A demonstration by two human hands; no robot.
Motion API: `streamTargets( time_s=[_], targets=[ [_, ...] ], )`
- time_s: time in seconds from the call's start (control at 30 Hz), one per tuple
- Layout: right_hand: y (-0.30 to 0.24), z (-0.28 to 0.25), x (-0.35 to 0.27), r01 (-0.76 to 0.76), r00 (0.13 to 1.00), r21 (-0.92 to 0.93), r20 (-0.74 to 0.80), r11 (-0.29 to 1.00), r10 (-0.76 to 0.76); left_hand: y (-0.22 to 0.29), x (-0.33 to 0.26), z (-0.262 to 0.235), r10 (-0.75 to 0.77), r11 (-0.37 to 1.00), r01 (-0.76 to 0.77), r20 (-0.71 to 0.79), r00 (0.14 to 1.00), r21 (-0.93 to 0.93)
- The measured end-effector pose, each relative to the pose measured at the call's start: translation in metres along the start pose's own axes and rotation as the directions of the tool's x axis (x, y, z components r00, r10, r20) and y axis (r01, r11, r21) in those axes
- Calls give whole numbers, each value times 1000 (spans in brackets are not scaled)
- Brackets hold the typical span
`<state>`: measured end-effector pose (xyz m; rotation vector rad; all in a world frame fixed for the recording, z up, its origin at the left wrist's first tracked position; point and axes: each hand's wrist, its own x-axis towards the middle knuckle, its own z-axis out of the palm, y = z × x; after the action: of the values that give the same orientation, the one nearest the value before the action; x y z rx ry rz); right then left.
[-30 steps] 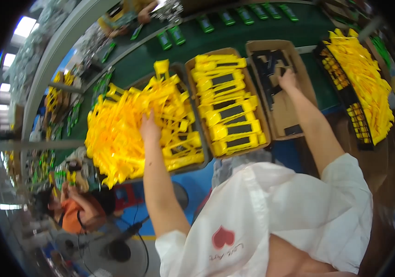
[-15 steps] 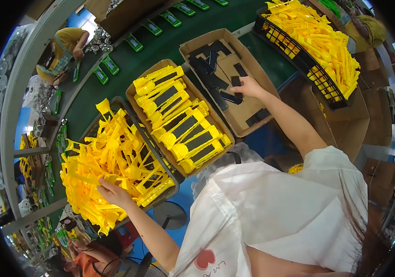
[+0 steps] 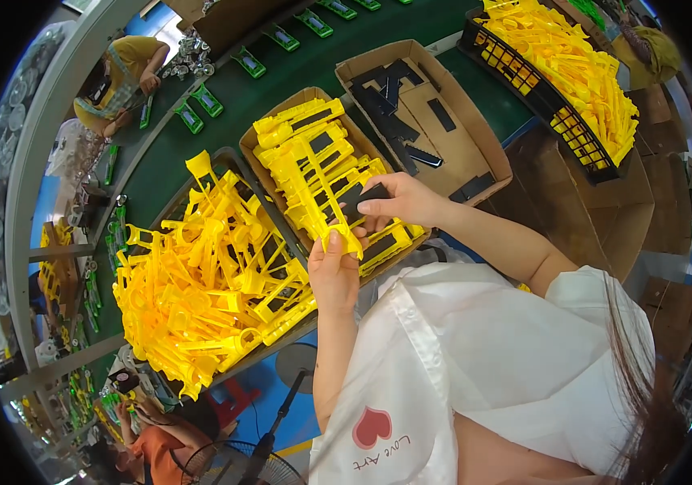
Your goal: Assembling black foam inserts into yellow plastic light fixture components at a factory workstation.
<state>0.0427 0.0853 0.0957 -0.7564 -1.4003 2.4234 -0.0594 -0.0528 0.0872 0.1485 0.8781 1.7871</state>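
Observation:
My left hand (image 3: 334,268) is closed on the lower end of a yellow plastic frame (image 3: 349,242), which tilts up and away over the middle box. My right hand (image 3: 410,202) pinches a small flat black plate (image 3: 375,195) beside that frame. Beneath both hands, the cardboard box (image 3: 250,153) holds rows of yellow frames with black plates in them. To the left is a heaped pile of loose yellow frames (image 3: 200,299). Farther right, another cardboard box (image 3: 475,158) has several black plates (image 3: 394,129) scattered over its bottom.
A black crate (image 3: 516,73) full of yellow parts stands at the far right. Green parts (image 3: 281,39) lie along the green conveyor (image 3: 224,97) behind the boxes. A co-worker (image 3: 123,77) stands across at the far left; another person (image 3: 160,444) sits at lower left, near a fan (image 3: 241,469).
My left hand has brought a yellow frame from the pile to the middle box. My right hand has carried a black plate out of the right box to that frame.

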Motion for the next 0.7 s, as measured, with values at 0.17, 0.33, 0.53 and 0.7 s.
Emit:
streamTargets(
  time_s=[0.17,0.33,0.53,0.7],
  targets=[
    [-19,-3,-7,8,1000,-539,10,842,-3,20,-6,-25,284,919,-189,-247,926,347],
    [-44,-1,-15,-143,956,-554,136,820,258,38,-14,-47,222,729,-84,-119,968,679],
    [-36,23,-4,-143,970,-727,33,671,242,39,-18,-46,38,859,30,-123,992,511],
    [-30,32,-6,-179,974,-779,-53,601,221,30,-19,-53,87,856,-15,-114,990,517]
  ],
)
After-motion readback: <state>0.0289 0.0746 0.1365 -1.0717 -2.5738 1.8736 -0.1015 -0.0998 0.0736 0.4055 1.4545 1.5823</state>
